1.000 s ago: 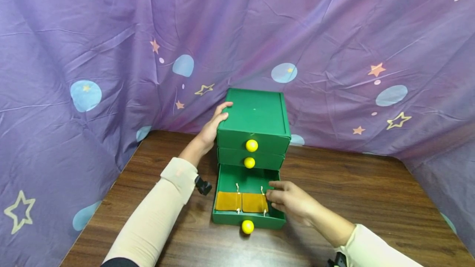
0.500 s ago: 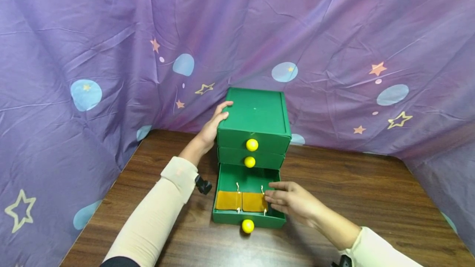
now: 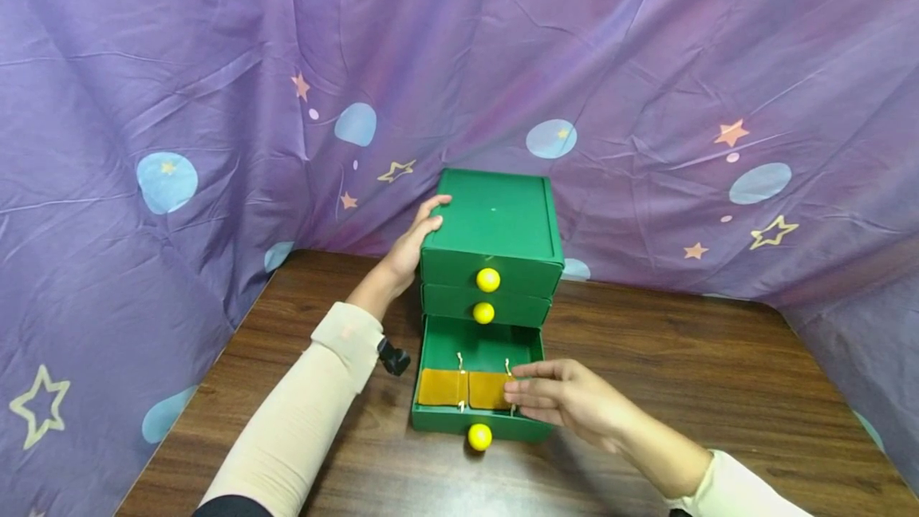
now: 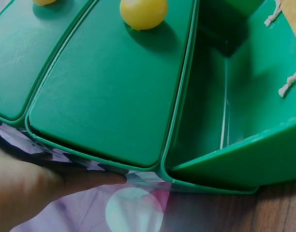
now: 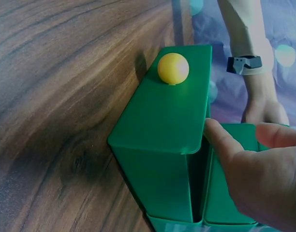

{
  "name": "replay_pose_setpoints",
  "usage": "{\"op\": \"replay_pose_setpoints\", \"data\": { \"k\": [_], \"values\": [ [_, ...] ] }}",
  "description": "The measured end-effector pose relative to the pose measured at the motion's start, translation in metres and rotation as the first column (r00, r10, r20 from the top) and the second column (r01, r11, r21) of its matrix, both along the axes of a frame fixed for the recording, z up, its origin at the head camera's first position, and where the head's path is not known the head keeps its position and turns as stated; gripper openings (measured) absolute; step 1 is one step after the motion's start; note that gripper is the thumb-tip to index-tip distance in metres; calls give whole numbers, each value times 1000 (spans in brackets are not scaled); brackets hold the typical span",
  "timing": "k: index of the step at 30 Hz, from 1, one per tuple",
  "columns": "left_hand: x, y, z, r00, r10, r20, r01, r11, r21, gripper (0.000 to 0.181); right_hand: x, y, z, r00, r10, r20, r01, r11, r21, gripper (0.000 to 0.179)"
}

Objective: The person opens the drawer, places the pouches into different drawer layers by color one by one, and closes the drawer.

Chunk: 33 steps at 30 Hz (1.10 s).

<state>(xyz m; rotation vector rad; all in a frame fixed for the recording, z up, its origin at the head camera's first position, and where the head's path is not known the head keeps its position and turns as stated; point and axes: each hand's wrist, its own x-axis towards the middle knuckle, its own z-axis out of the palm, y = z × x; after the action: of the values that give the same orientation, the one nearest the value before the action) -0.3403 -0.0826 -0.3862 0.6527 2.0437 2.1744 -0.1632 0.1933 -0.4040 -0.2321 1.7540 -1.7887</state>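
A green cabinet point(image 3: 495, 210) has a stack of drawers with yellow ball knobs. Its bottom drawer point(image 3: 477, 423) is pulled out. Two mustard-coloured drawstring pouches, a left pouch point(image 3: 439, 387) and a right pouch point(image 3: 487, 391), lie flat in it side by side, with pale cords. My left hand point(image 3: 408, 252) rests against the cabinet's left side, fingertips at the top edge. In the left wrist view one straight finger point(image 4: 97, 180) lies along that side. My right hand point(image 3: 574, 401) reaches over the drawer's right wall, fingers extended at the right pouch's edge; whether they touch it is unclear.
The cabinet stands on a dark wood table point(image 3: 682, 381). Behind it hangs a purple curtain point(image 3: 617, 62) with stars and blue spots. The upper knob point(image 3: 488, 280) and middle knob point(image 3: 483, 313) are on closed drawers; the bottom drawer's knob point(image 3: 479, 437) sticks out in front.
My right hand has moved slightly left and toward the drawer's front, so its fingers now cover the right pouch's edge. The left hand, cabinet and pouches stay put.
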Motion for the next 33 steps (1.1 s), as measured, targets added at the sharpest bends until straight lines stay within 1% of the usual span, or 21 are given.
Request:
{"op": "replay_pose_setpoints", "data": {
  "k": [5,12,16,21,29,33],
  "values": [
    [1,0,1,1000,-1,3,1,1000,-5,54,5,1,0,1000,28,1,-28,1000,-13,55],
    [0,0,0,1000,-2,2,2,1000,-5,54,10,2,-4,998,69,9,-69,998,-12,41],
    [0,0,0,1000,-2,-1,2,1000,-9,54,13,2,-6,996,89,19,-89,996,-10,38],
    [1,0,1,1000,-3,6,3,1000,-4,54,16,3,-9,994,104,29,-104,995,3,37],
    [0,0,0,1000,-1,3,1,1000,-1,54,19,5,-17,986,162,36,-161,987,-7,43],
    [-1,0,0,1000,-1,0,1,1000,-3,54,22,5,-21,986,165,30,-165,986,3,45]
  ]
}}
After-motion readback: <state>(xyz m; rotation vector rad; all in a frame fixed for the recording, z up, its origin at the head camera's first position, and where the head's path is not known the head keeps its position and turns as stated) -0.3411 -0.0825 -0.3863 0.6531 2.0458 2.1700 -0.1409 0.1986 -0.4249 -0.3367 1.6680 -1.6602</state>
